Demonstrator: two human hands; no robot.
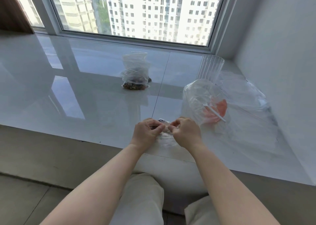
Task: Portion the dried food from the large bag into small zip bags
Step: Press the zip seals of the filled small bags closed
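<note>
Both hands at counter [95,105] edge: left hand [145,132] & right hand [185,133] fingers pinch small zip bag [165,139] top; large bag [136,74] w/ dried food sits behind.

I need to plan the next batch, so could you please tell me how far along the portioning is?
Done: nothing sealed that I can see. In hand: the left hand and right hand pinch the top of a small zip bag at the sill's near edge; its contents are mostly hidden. Left: the large bag further back still holds dried food, and clear plastic bags lie to the right.
</note>
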